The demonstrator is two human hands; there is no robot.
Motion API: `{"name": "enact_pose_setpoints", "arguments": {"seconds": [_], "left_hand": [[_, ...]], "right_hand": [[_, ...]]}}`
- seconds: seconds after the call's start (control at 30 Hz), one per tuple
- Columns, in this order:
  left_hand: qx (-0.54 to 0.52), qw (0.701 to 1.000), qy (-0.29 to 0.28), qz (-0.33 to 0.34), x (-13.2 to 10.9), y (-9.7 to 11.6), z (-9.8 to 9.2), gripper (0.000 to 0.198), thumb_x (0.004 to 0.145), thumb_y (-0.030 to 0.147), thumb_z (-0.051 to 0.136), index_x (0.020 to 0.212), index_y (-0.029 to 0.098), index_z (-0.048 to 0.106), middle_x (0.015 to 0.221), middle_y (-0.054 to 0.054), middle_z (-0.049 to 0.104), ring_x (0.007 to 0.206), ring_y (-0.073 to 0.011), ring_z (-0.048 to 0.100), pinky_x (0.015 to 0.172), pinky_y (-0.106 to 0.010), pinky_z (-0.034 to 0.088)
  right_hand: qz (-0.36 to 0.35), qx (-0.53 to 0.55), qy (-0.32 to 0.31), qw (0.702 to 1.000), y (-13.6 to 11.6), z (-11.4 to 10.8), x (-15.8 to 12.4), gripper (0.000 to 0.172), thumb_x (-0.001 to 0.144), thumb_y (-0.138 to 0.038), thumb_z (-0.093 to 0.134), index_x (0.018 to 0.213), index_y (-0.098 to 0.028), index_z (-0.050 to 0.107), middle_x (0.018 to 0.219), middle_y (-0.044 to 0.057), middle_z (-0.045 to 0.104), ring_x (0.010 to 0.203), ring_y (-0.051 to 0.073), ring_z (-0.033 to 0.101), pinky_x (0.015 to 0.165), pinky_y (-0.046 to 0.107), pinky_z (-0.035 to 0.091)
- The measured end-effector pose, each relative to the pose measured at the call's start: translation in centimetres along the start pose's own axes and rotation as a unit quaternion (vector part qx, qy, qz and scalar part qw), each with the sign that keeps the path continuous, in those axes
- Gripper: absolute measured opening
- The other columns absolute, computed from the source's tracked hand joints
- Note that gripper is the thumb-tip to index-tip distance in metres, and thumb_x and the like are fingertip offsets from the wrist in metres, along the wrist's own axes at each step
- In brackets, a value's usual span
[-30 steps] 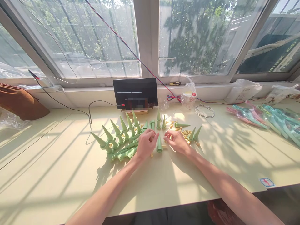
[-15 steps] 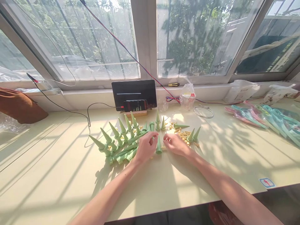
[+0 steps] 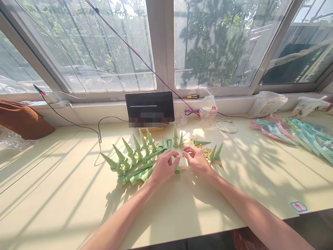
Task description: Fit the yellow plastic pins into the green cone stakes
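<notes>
My left hand is over the middle of the table, thumb and forefinger curved with a gap between them and nothing visible in the gap. Just under its thumb shows the round end of a green cone; the rest is hidden. My right hand faces it, thumb and forefinger drawn together; any small thing in the pinch is too small to name. A yellow peg lies between the hands. Left of my hands are green tubes and a row of green cone-topped pieces. Small yellow pegs lie at right.
Two green cones stand beside the pegs at right. Behind are a dark tablet, a plastic-wrapped cup and a coiled cable. Bagged pastel items lie far right; a brown bag is far left.
My left thumb and forefinger have spread apart, and the left hand now covers most of the green cone. My right hand has turned slightly, its fingertips near the left ones. The view has shifted slightly.
</notes>
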State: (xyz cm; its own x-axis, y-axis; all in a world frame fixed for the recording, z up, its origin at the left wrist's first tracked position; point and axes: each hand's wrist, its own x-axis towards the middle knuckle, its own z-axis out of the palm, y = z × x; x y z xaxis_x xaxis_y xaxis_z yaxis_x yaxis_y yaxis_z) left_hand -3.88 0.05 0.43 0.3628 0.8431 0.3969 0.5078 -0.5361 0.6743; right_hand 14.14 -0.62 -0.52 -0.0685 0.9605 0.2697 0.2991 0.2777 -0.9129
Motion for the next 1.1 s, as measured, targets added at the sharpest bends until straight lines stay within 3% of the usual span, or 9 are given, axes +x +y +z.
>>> {"name": "enact_pose_setpoints", "arguments": {"seconds": [0.23,0.47,1.1], "left_hand": [[-0.011,1.0,-0.019,0.003,-0.05,-0.07,0.07,0.019,0.089,0.037,0.057,0.091,0.021,0.068,0.083,-0.001,0.063,0.047,-0.0063,0.04,0.052,-0.023,0.038],[-0.013,1.0,-0.021,0.009,-0.08,-0.29,0.24,0.019,0.091,0.035,0.055,0.089,0.021,0.068,0.08,0.0,0.06,0.048,-0.0066,0.04,0.052,-0.023,0.037],[-0.047,0.999,0.013,-0.008,0.0,0.02,0.16,0.021,0.094,0.034,0.053,0.085,0.02,0.066,0.079,0.0,0.057,0.052,-0.0079,0.041,0.053,-0.024,0.036]], "right_hand": [[0.011,0.042,-0.021,0.999,-0.27,0.19,-0.33,0.024,0.092,-0.039,0.051,0.1,-0.021,0.065,0.095,0.003,0.067,0.047,0.008,0.052,0.051,0.026,0.046],[-0.008,0.029,-0.03,0.999,-0.43,0.24,-0.39,0.025,0.092,-0.04,0.051,0.088,-0.021,0.067,0.086,0.002,0.068,0.051,0.011,0.054,0.052,0.025,0.046],[0.003,0.059,-0.032,0.998,-0.59,0.3,-0.41,0.026,0.092,-0.042,0.054,0.085,-0.018,0.064,0.075,0.001,0.063,0.045,0.008,0.049,0.046,0.024,0.043]]}}
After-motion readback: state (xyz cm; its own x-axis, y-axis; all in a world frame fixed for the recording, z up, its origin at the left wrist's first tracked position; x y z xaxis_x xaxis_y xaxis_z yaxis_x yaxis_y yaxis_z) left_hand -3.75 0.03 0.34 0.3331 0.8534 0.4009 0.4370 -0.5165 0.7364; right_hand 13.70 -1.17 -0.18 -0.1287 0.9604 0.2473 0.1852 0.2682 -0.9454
